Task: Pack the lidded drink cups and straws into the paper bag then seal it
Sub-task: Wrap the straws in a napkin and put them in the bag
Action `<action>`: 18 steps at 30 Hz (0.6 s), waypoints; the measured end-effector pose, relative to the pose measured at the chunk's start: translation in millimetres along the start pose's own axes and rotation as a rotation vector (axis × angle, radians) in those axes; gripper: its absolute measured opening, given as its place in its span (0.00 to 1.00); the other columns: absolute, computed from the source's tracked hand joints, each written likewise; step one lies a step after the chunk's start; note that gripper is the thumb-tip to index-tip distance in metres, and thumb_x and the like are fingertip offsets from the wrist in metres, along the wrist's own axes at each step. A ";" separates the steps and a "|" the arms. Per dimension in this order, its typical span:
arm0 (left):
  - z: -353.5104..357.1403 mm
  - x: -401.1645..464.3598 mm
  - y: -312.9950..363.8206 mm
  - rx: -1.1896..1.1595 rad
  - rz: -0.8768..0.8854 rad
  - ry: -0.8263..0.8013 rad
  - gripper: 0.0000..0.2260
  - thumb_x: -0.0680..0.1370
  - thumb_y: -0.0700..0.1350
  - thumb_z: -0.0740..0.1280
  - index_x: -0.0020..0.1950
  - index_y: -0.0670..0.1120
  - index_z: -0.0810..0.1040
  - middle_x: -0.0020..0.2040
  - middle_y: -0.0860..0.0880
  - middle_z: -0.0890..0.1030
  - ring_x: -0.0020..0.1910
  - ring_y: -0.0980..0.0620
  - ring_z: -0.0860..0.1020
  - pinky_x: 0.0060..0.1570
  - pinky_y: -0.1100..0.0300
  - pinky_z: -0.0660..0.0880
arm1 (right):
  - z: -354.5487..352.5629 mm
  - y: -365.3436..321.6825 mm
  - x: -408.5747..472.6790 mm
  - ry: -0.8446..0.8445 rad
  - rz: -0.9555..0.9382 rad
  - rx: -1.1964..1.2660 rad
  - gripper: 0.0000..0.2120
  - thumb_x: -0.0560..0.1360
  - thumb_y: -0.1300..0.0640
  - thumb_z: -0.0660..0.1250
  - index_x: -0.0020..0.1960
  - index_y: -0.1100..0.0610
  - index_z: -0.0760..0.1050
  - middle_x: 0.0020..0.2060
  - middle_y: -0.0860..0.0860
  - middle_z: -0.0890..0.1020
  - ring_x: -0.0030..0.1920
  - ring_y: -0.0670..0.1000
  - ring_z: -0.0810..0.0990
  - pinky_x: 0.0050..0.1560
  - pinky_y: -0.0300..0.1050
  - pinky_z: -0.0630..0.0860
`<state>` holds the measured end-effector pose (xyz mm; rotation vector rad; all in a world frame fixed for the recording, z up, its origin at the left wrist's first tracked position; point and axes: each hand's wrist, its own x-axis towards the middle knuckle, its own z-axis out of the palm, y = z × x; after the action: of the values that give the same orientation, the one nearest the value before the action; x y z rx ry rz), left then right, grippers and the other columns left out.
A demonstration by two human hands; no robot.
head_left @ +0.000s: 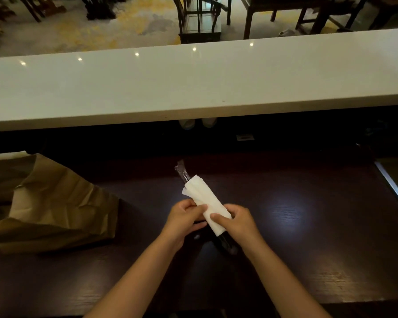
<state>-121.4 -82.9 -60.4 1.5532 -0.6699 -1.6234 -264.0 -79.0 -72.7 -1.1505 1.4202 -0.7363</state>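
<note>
fingers (pixel 199 208) of the left hand (pixel 184 218) curl around the near left side of a white folded paper napkin (pixel 208 204), thumb on top, clenched on it. the right hand (pixel 238 222) grips the same napkin from the right, its thumb pressed across the lower end of the white paper. the napkin is wrapped around dark straws in clear plastic sleeves (pixel 183 173), which stick out beyond its far end and again below the right hand at the near end; the bundle lies tilted, far end to the left, held just above the dark brown wooden worktop (pixel 308 249).

well apart to the left, a crumpled brown paper bag (pixel 55 207) lies on its side on the same worktop, its mouth facing left and away. at the right edge a strip of metal sink rim (pixel 393 187) shows. beyond the worktop a long white raised counter ledge (pixel 193 83) runs across the view, and under its edge two pale rounded things, perhaps cup lids (pixel 198 122), sit in deep shadow, too dim to tell.
</note>
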 end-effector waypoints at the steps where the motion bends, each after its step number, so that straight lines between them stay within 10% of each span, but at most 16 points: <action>1: -1.5 -1.5 -0.2 -0.022 0.011 0.017 0.03 0.75 0.39 0.67 0.42 0.43 0.78 0.41 0.45 0.83 0.41 0.51 0.83 0.34 0.62 0.80 | 0.7 -0.9 0.5 -0.003 -0.008 0.028 0.03 0.69 0.61 0.72 0.41 0.60 0.79 0.36 0.54 0.82 0.37 0.50 0.79 0.36 0.42 0.74; 11: -20.9 -20.5 4.8 -0.120 0.033 -0.134 0.05 0.73 0.36 0.68 0.40 0.41 0.82 0.35 0.48 0.85 0.38 0.54 0.83 0.36 0.65 0.79 | -0.8 -6.9 -1.5 -0.122 0.060 0.333 0.08 0.72 0.64 0.68 0.46 0.53 0.74 0.37 0.54 0.82 0.35 0.48 0.80 0.35 0.40 0.76; 18: -10.9 -29.9 5.2 -0.027 0.215 0.013 0.07 0.73 0.33 0.68 0.39 0.44 0.82 0.35 0.50 0.86 0.37 0.55 0.84 0.36 0.68 0.79 | 1.1 -18.3 -13.0 -0.053 -0.361 -0.201 0.07 0.73 0.63 0.65 0.45 0.55 0.81 0.42 0.49 0.83 0.43 0.43 0.80 0.43 0.32 0.74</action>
<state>-111.3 -59.8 -40.3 1.4187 -0.7775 -1.4553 -259.7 -72.8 -51.5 -1.5978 1.2769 -0.8175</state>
